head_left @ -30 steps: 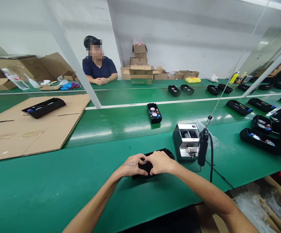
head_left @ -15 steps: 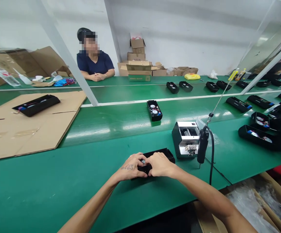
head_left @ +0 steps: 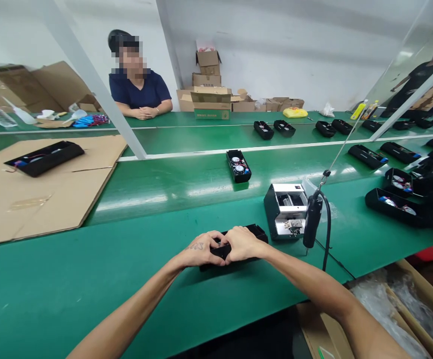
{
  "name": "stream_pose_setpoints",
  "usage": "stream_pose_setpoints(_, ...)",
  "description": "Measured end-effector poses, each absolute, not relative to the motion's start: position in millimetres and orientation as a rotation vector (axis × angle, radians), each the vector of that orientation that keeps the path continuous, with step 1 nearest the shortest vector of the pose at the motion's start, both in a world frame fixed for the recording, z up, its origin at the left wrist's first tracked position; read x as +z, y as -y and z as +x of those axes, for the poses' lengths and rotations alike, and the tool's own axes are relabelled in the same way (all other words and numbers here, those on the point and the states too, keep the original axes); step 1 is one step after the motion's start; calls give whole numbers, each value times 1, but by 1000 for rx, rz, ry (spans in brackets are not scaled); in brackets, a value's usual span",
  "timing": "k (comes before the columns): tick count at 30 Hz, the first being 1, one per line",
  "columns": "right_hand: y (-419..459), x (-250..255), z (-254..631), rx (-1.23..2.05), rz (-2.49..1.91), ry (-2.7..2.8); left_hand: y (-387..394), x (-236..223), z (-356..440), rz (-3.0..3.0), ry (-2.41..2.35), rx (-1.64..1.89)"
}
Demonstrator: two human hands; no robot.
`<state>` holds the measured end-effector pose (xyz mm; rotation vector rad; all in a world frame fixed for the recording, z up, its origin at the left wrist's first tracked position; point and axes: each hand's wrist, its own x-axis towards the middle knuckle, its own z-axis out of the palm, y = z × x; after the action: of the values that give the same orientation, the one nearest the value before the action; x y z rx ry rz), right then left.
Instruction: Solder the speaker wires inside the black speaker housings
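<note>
A black open speaker housing (head_left: 260, 232) lies lengthwise on the green bench, partly covered by both hands. My left hand (head_left: 200, 249) grips its left part, thumb on the near wall and fingers curled over into it. Over the middle, my right hand (head_left: 243, 244) bends its fingers inward, and the fingertips of both hands nearly meet. What they press inside is hidden. Just to the right stands a screw feeder (head_left: 286, 212) with a silver front. A black electric screwdriver (head_left: 313, 222) hangs upright from a cable beside it.
Another housing with two round speakers (head_left: 238, 166) sits on the conveyor ahead. Several black housings (head_left: 396, 207) crowd the right. Cardboard (head_left: 48, 189) bearing a housing lies left. A person (head_left: 139, 92) sits opposite; another person (head_left: 422, 80) stands far right. A box of plastic bags (head_left: 384, 309) is below.
The view has shifted slightly. My hands stay on the same housing, with the fingers drawn a little closer together. A standing person now shows at the far right.
</note>
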<state>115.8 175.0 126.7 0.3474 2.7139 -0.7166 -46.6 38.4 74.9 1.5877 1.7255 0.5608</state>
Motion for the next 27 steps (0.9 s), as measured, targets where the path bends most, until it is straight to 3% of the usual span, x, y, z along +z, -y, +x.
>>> stream_pose_setpoints(8, -166, 131, 136, -609, 121, -2802, -25, 72, -33, 1712, -1801, 560)
stream_pose_setpoints(12, -160, 138, 189, -1006, -25, -3070, -3, 56, -12, 1913, -1892, 593)
stream_pose_setpoints(15, -165, 127, 235, -1389, 519, -3600, 10, 39, 5, 2150, -1986, 748)
stream_pose_setpoints(17, -178, 113, 258, -1150, 1381, -3889, 14, 30, 13, 2216, -2027, 859)
stream_pose_setpoints(20, -213, 90, 277, -644, 2351, -3628, 16, 26, 19, 2249, -2052, 940)
stream_pose_setpoints(24, -259, 76, 291, -931, 2413, -3225, 15, 27, 18, 2334, -2055, 902)
stream_pose_setpoints(27, -267, 71, 300, -1178, 2379, -3218, 14, 25, 15, 2359, -2048, 947)
